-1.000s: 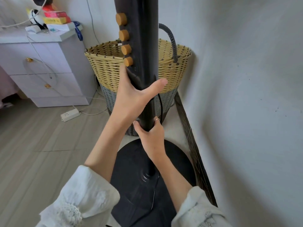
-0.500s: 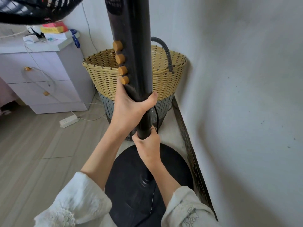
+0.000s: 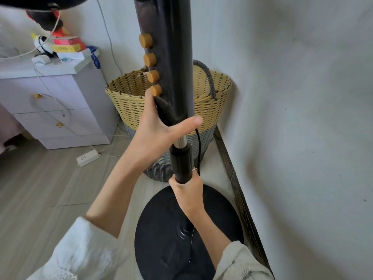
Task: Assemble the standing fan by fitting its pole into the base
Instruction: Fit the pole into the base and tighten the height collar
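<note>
The one black pole (image 3: 181, 162) stands upright over the one round black base (image 3: 161, 229) on the floor, a silver inner tube showing above its collar. The right hand (image 3: 187, 190) has a closed grip round the pole below the collar. The left hand (image 3: 159, 134) wraps the control column (image 3: 171, 57) under its four tan knobs (image 3: 150, 58). One woven basket (image 3: 205, 102) stands behind.

The wall (image 3: 292, 118) closes off the right of the pole (image 3: 181, 164) and the woven basket (image 3: 203, 110) stands just behind it, with the cord (image 3: 198, 150) hanging between, so free room lies to the left over the open floor (image 3: 40, 188), short of the drawer cabinet (image 3: 60, 118).
</note>
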### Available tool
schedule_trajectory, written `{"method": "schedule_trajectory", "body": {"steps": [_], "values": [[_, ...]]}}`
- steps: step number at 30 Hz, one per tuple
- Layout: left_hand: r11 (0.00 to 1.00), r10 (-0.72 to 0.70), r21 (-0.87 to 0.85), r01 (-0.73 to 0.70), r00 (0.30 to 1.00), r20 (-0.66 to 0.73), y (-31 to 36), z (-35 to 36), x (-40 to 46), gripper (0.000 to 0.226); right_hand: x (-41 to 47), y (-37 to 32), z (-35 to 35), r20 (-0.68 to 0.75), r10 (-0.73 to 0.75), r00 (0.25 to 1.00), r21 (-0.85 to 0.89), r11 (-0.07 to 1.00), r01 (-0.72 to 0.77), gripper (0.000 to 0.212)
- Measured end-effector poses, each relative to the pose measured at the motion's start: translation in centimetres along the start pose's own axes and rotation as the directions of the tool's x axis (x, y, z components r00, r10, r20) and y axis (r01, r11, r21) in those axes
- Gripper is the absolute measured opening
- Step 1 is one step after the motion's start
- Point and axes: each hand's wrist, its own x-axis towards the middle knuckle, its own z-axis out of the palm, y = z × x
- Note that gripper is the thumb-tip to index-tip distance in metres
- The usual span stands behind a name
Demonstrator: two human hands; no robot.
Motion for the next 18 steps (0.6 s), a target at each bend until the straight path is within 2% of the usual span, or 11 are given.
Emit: {"method": "schedule_trajectory", "body": {"steps": [3,5,7,9,12,15,18], "values": [[0.998,-0.005,-0.065,0.002,0.999,-0.048,-1.3,0.8,-0.8,0.074,0.0,0.1,0.0,-0.012,0.026,1.000,0.016,1.000,-0.026,0.026],[0.999,-0.028,-0.044,0.024,0.996,-0.085,-2.0,1.3,-1.1,0.084,0.0,0.0,0.0,0.001,0.042,0.999,0.023,0.999,-0.042,0.027],[0.998,-0.059,-0.021,0.057,0.994,-0.090,-2.4,1.7,-1.2,0.085,0.0,0.0,0.0,0.000,0.049,0.999,0.019,0.999,-0.049,0.028],[0.993,-0.113,-0.032,0.110,0.991,-0.078,-2.6,1.8,-1.3,0.072,-0.1,0.0,0.0,-0.006,0.057,0.998,0.018,0.998,-0.057,0.029],[0.974,-0.225,-0.001,0.226,0.969,-0.101,-2.9,2.3,-1.2,0.022,-0.4,-0.3,0.1,-0.009,0.056,0.998,0.020,0.998,-0.056,0.030],[0.956,-0.293,-0.061,0.287,0.942,-0.164,-3.1,3.0,-0.9,0.022,-0.5,-0.4,0.0,-0.006,0.071,0.997,0.013,0.997,-0.071,0.029],[0.959,-0.282,-0.054,0.278,0.930,-0.234,-3.3,3.3,-0.9,0.023,-0.6,-0.6,0.0,-0.006,0.084,0.996,0.002,0.996,-0.084,0.029]]}}
